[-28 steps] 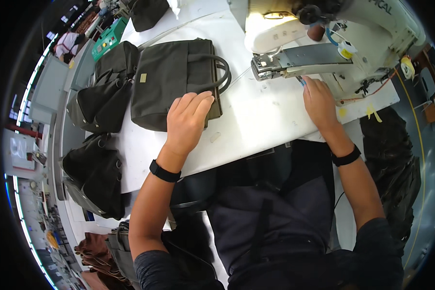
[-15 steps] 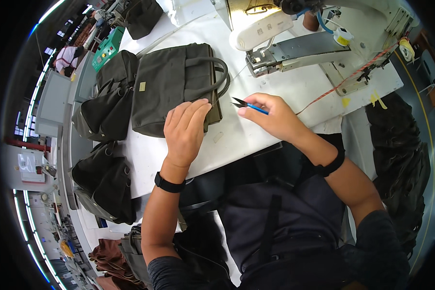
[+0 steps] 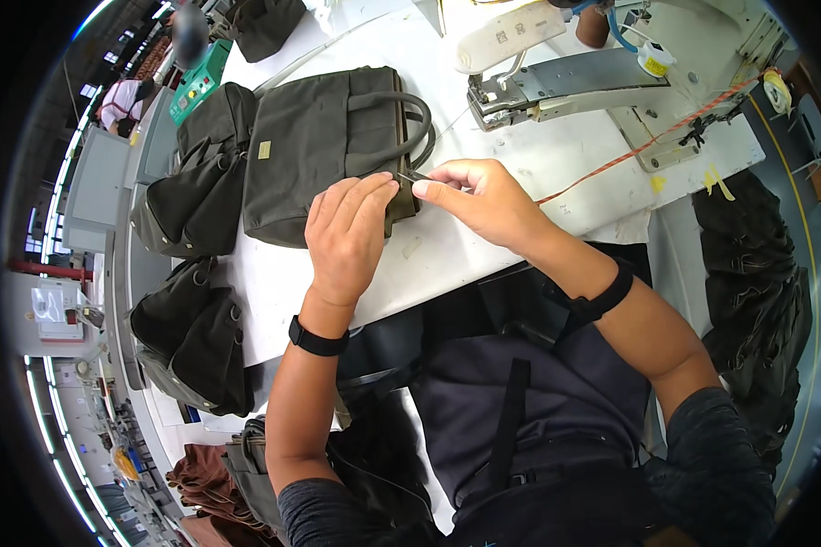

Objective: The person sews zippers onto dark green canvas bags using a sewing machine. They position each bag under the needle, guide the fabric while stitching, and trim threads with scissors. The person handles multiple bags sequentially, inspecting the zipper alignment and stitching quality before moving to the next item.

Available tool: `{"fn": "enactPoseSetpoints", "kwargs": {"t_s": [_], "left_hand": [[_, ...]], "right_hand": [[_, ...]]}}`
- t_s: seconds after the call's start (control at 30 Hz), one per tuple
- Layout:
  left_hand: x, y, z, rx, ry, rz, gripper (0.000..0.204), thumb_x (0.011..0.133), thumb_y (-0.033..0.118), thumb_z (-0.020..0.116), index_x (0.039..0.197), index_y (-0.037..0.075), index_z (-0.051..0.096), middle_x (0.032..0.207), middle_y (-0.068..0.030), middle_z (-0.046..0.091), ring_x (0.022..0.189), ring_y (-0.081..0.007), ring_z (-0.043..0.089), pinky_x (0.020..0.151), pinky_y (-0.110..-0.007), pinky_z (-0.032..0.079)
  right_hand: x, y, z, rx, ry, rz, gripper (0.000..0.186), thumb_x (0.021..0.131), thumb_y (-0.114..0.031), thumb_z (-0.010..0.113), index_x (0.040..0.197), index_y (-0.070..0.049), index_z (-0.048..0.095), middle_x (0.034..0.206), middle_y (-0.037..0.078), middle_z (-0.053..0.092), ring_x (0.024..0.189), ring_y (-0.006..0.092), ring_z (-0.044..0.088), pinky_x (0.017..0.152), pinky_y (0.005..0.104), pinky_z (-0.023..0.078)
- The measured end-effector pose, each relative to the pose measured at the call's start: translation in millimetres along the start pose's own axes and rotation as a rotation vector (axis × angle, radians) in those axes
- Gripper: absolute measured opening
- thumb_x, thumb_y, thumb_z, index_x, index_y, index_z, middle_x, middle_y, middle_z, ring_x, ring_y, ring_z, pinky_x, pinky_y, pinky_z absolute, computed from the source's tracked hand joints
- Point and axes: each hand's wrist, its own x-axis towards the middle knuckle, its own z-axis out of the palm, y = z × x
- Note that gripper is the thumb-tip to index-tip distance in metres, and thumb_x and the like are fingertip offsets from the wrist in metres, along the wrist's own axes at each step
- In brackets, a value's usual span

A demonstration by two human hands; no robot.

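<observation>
A dark olive handbag with two looped handles lies on the white table, a small gold plate on its side. My left hand rests over its near right corner, fingers together and fingertips gripping the edge. The exact pinch is hidden under the fingers. In my right hand is a pair of thread snips, closed in by my fingers so that little besides the blades shows. Their tips touch or nearly touch the bag's edge, right beside my left fingertips.
A sewing machine arm stands at the far right of the table. More dark bags crowd the left side, and brown ones lie lower left. Dark fabric hangs at right. A person is far off at upper left.
My right hand has moved left, bringing the snips from open air to the bag's edge by my left fingers. My left hand has stayed at the bag's corner.
</observation>
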Motion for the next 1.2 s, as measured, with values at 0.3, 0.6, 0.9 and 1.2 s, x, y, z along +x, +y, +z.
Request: {"fn": "enactPoseSetpoints", "kwargs": {"t_s": [0.3,0.6,0.9,1.2], "left_hand": [[-4.7,5.3,-14.9,-0.046,-0.044,0.0,0.027,0.078,-0.008,0.076,0.101,0.005,0.074,0.108,-0.0058,0.077,0.096,-0.0272,0.071,0.083,-0.038,0.055],[-67.5,22.4,-135.8,0.038,-0.42,0.013,0.039,0.069,-0.011,0.071,0.102,0.006,0.061,0.105,-0.0086,0.072,0.097,-0.0311,0.07,0.089,-0.047,0.052],[-88.4,60.4,-164.4,0.24,-0.538,-0.358,0.039,0.087,-0.009,0.065,0.124,0.002,0.067,0.119,-0.0168,0.069,0.115,-0.0398,0.064,0.102,-0.049,0.05],[-42.7,108.3,-79.2,0.069,-0.43,-0.334,0.048,0.084,-0.001,0.077,0.131,0.003,0.069,0.125,-0.015,0.069,0.119,-0.0374,0.062,0.106,-0.047,0.048]], "right_hand": [[-11.5,18.9,-22.2,-0.157,0.108,-0.112,0.028,0.097,-0.027,0.075,0.101,0.001,0.076,0.078,0.006,0.068,0.069,0.0129,0.059,0.063,0.0314,0.049],[-28.4,55.6,-157.2,-1.041,0.532,-0.368,0.028,0.094,-0.025,0.075,0.113,-0.004,0.07,0.096,0.014,0.07,0.085,0.0354,0.07,0.075,0.0443,0.055],[-26.8,70.0,-159.3,-1.075,0.528,-0.463,0.031,0.096,-0.027,0.073,0.117,-0.005,0.071,0.099,0.012,0.071,0.088,0.0348,0.07,0.078,0.0423,0.056],[-26.9,73.0,-160.1,-1.099,0.531,-0.42,0.03,0.096,-0.028,0.071,0.118,-0.006,0.071,0.102,0.011,0.071,0.091,0.0333,0.07,0.081,0.0427,0.056]]}}
